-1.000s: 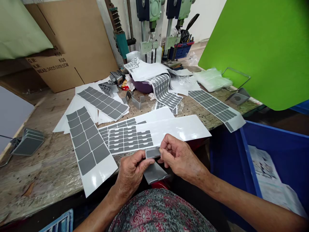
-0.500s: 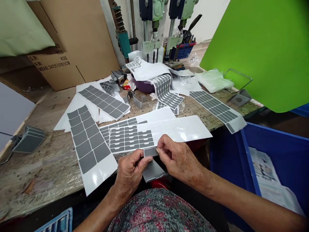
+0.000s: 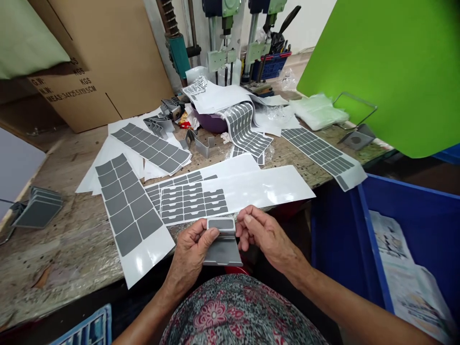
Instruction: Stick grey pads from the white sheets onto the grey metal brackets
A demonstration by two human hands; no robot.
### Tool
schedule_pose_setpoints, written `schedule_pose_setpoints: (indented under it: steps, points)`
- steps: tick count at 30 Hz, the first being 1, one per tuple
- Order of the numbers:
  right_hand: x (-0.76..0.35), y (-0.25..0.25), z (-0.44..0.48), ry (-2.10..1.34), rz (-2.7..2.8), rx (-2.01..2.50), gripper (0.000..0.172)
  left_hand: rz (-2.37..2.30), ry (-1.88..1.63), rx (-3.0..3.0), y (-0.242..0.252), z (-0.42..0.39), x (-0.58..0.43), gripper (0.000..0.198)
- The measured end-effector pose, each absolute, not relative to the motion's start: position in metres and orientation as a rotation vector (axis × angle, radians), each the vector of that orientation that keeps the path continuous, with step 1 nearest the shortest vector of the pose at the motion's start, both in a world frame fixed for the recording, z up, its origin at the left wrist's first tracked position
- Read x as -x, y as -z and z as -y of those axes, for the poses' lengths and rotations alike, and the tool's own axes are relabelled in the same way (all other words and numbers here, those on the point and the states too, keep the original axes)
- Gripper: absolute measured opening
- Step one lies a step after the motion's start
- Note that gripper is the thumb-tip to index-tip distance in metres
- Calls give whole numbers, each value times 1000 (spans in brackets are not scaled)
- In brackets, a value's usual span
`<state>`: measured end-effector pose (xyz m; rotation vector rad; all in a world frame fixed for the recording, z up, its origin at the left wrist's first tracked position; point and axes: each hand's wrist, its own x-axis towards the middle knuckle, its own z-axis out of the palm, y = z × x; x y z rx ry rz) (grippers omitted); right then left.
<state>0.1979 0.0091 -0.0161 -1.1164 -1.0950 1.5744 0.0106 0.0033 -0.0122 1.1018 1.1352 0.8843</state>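
Left of centre, I've got the left hand (image 3: 190, 247) clamped on the grey bracket (image 3: 223, 253), low centre, turned squarer to me than half a second ago, its grey label (image 3: 220, 224) now uncovered. The right hand (image 3: 268, 232), fingers curled, has come off that label to the bracket's right edge; touching, I can't tell. Bare workbench (image 3: 72, 249) lower left; blue bin (image 3: 376, 254) rim lower right.

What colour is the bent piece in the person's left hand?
The bent, sheet-like piece in the left hand is grey, paler around its upper panel; head view.
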Motion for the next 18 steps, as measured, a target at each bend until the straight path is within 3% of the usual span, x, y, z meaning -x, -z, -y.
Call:
schedule_pose_setpoints:
  steps: [6,11,18]
  points:
    - [-183,36,11,-1212,1311,1186,3,-968,-902,-669,11,-1,-24,28]
    - [-173,44,19,-901,1421,1130,11,-1120,-832,-710,13,0,-31,40]
    - [-172,49,25,-845,1354,1063,13,-1163,-818,-791,17,1,-31,41]
